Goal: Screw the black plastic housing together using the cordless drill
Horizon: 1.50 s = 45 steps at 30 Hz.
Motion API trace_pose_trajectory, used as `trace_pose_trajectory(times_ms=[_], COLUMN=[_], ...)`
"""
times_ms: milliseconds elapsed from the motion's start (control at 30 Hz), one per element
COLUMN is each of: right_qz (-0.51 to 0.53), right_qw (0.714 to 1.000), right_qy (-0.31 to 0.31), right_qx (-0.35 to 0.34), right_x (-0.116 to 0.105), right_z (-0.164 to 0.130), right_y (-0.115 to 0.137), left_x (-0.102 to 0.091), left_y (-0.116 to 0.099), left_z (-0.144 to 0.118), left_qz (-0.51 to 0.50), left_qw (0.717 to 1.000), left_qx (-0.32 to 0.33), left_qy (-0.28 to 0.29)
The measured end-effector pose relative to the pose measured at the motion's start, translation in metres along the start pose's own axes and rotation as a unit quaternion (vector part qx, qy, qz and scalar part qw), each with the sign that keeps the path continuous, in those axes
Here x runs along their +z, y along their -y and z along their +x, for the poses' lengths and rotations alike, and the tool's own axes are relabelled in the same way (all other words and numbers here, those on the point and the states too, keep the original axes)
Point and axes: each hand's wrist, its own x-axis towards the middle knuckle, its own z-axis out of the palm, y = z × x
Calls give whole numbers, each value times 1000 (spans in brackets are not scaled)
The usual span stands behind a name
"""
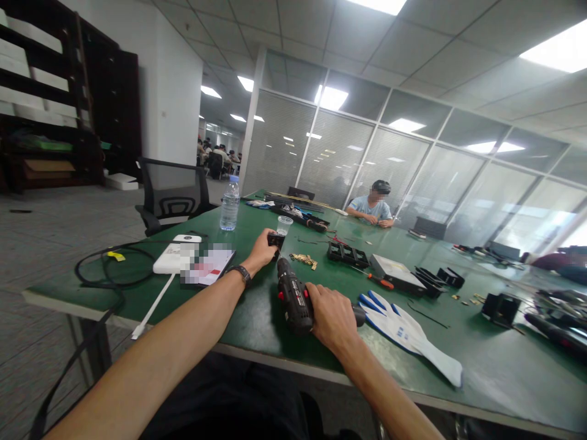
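My right hand (332, 315) is wrapped round the grip of a black cordless drill (293, 299) with red marks. The drill lies low over the green table, its chuck pointing away from me. Farther off, my left hand (263, 247) grips a small black bracket-like part (276, 240), closed around its left side; its exact shape is partly hidden. Just behind that part stands a clear plastic cup (284, 225). A pile of small brass-coloured pieces (304, 261) lies to the right of the drill's tip. Beside my right hand rests a white and blue work glove (403, 327).
To the left are a water bottle (230, 205), a phone (208, 267), a white power bank (177, 256) and a black cable (98, 284). To the right are a black frame (348, 255), a screwdriver (381, 281) and a grey box (397, 273). Another person (373, 205) sits across the table.
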Motion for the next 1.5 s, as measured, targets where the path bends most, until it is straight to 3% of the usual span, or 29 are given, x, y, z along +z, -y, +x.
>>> trace_pose_trajectory(times_ms=[933,1500], right_qz=[-6,0], right_qw=[1000,1000], right_qy=[14,-22], right_qx=[14,3], right_x=[1,7], right_z=[1,1], right_y=[0,-2], left_x=[0,0], left_y=[-3,-1], left_z=[-1,1], left_qz=[-3,33], left_qw=[1000,999], left_qx=[6,4], left_qy=[-4,1])
